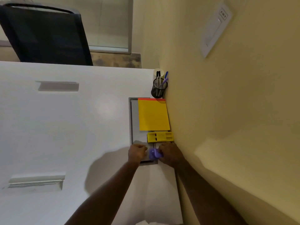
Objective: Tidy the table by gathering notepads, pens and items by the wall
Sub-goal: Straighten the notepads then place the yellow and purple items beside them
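Note:
A yellow notepad (153,115) with a red top strip lies flat against the wall. Beyond it stands a black mesh pen holder (158,88) with several pens. Just nearer than the notepad lies a yellow plastic block (160,137). A small purple object (155,153) sits on the grey panel between my hands. My right hand (170,154) grips its right side. My left hand (137,152) is curled at its left side, touching or nearly touching it; what the fingers hold is hidden.
The white table (65,127) has a grey recessed panel (134,120) by the wall and two rectangular cut-outs at left. A black office chair (47,34) stands beyond the far edge. The yellow wall (227,103) bounds the right side.

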